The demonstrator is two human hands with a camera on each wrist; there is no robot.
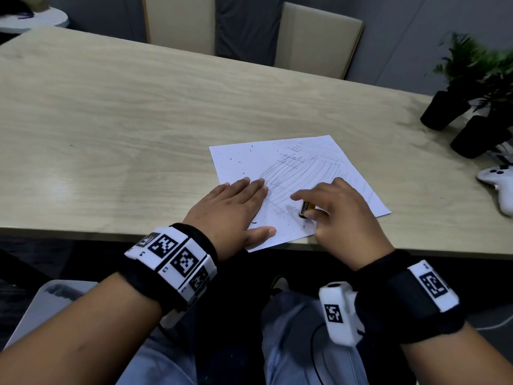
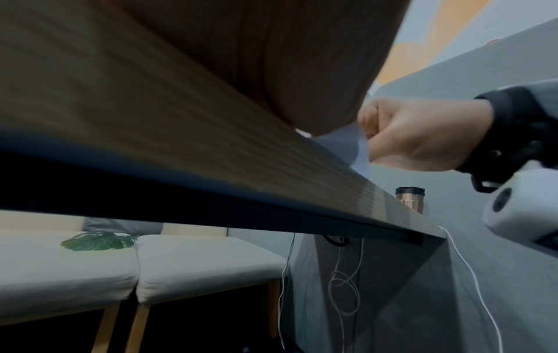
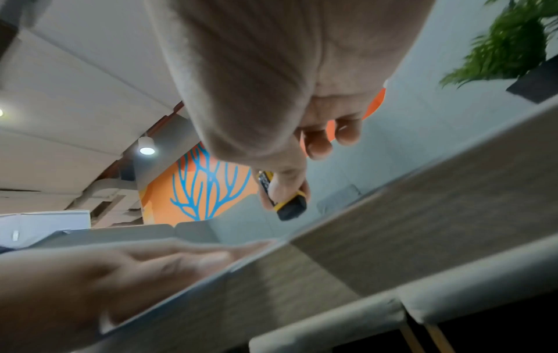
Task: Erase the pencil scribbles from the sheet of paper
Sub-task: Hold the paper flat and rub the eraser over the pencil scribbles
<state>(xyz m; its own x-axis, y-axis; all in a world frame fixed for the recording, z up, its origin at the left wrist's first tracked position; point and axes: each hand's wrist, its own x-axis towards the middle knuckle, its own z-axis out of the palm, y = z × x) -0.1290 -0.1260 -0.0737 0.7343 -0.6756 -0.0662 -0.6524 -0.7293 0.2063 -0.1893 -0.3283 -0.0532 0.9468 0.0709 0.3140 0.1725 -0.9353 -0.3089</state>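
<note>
A white sheet of paper (image 1: pixel 249 165) lies near the front edge of the wooden table (image 1: pixel 111 120), covered with grey pencil scribbles (image 1: pixel 299 168) and dark eraser crumbs. My left hand (image 1: pixel 236 209) lies flat on the sheet's left part, fingers straight, thumb near the table edge. My right hand (image 1: pixel 333 207) pinches a black eraser in a yellow sleeve (image 1: pixel 305 209), its tip down on the paper at the scribbles' near end. In the right wrist view the eraser (image 3: pixel 286 203) shows between thumb and fingers, with my left hand (image 3: pixel 120 267) flat below it.
Two black plant pots (image 1: pixel 444 112) with green leaves stand at the table's right end, and a white game controller (image 1: pixel 499 184) lies beside them. Two beige chairs (image 1: pixel 316 43) stand behind the far edge. A copper tumbler (image 2: pixel 410 199) stands on the table to the right.
</note>
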